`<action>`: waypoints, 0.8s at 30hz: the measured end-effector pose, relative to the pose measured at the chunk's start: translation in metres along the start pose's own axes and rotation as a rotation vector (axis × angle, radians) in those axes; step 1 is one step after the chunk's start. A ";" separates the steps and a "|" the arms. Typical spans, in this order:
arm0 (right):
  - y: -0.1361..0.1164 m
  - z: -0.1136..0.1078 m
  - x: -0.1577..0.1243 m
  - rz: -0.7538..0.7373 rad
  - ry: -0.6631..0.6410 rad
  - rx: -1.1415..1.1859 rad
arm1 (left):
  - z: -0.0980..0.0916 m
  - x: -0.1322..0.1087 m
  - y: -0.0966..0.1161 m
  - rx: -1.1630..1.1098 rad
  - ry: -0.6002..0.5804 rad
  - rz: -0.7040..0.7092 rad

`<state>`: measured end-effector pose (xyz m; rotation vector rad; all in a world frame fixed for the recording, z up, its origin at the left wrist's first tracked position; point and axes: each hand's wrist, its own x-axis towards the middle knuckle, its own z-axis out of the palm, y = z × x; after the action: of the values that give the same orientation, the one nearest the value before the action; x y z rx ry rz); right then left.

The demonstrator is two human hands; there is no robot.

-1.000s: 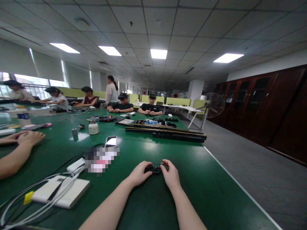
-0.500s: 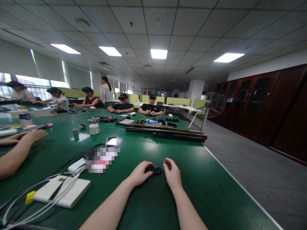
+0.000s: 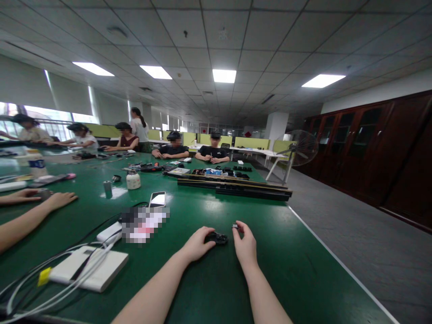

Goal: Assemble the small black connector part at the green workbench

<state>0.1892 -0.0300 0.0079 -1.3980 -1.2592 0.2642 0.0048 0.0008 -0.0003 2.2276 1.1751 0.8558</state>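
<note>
My left hand (image 3: 199, 243) grips the near end of a small black plastic part (image 3: 220, 238), thumb on the near side and fingers over the top. The part's surface looks uneven, and its kind is too small to make out. It is low over or on the green table (image 3: 290, 270). To the right, my right hand (image 3: 244, 240) pinches a small grey-and-black piece (image 3: 235, 226) between thumb and fingertips. A short gap separates this piece from the black part.
Left of my arms lie a white box (image 3: 89, 270) with cables over it and a phone (image 3: 157, 199). Beyond are a white jar (image 3: 133, 181) and long black rails (image 3: 236, 186). A co-worker's hands (image 3: 60, 200) are at the left; other people sit farther back.
My right hand has moved slightly right, taking its small piece farther from the black part. My left hand stays put. A co-worker's hand at the left has shifted right, and a standing person has moved left.
</note>
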 end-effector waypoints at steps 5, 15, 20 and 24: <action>0.000 0.000 0.001 -0.005 0.005 0.004 | -0.001 0.000 0.000 -0.004 0.000 0.003; 0.002 -0.001 0.001 -0.016 0.034 0.009 | 0.000 0.001 -0.003 -0.005 0.003 0.011; 0.003 0.000 0.001 -0.023 0.050 0.015 | -0.001 0.000 0.000 0.003 0.001 0.008; 0.004 0.000 0.001 -0.026 0.062 0.014 | -0.001 0.000 0.000 0.005 -0.001 0.011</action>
<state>0.1914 -0.0278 0.0054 -1.3676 -1.2213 0.2097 0.0041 0.0012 0.0003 2.2408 1.1669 0.8573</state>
